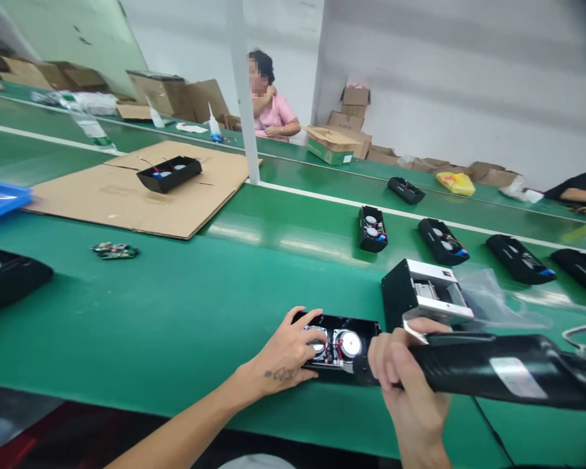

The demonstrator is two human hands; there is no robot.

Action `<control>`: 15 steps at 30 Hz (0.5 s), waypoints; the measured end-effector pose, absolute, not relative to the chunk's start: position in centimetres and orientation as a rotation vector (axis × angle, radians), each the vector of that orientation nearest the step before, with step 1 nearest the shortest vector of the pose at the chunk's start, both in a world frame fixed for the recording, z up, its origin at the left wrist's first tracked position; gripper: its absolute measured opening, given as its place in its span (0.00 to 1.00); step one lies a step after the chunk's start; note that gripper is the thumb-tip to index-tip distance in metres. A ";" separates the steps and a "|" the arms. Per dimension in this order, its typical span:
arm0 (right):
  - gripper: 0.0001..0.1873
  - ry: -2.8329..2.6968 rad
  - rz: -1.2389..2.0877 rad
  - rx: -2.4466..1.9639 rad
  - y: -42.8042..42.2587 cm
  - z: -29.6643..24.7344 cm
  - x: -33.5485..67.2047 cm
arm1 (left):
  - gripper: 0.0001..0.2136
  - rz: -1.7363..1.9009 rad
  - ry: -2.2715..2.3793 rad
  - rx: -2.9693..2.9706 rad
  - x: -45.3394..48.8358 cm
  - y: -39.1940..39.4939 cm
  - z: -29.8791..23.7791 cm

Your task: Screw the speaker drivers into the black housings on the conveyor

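Note:
An open black speaker housing [344, 342] with two round silver drivers and red wires lies on the green belt [185, 306] near the front edge. My left hand [288, 355] rests on its left end, fingers curled over the rim and the left driver. My right hand [407, 384] is wrapped round the front of a long black power tool [498, 371], whose tip meets the housing's right end. Just behind stands a black and silver box-shaped device [427, 293].
More open black housings [372, 228] lie along the belt to the right and one on a cardboard sheet [141, 192] at the left. A small circuit board [114, 250], a blue tray [0, 198], clear plastic film [498, 303]. A seated person [271, 107] sits beyond the far belt among cartons.

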State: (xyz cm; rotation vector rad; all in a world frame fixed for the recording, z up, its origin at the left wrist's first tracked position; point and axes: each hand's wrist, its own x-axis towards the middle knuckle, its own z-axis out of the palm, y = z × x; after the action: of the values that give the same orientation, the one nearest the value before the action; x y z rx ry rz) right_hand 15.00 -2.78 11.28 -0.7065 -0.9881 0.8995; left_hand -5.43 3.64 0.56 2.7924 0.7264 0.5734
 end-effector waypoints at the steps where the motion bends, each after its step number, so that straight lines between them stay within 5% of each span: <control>1: 0.12 -1.008 0.920 -0.690 -2.5 11.1 13.9 | 0.12 0.568 0.729 2.799 -5.4 3.6 0.6; 15: 0.12 -1.094 1.047 -0.803 -0.8 7.9 10.7 | 0.08 0.567 0.721 2.763 -5.5 3.4 0.3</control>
State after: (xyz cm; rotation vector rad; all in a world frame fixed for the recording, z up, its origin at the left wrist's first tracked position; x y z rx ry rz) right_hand 10.68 -0.76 7.94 -0.8027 -1.0937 1.0471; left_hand -5.54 3.37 0.28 2.7625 0.7214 0.5666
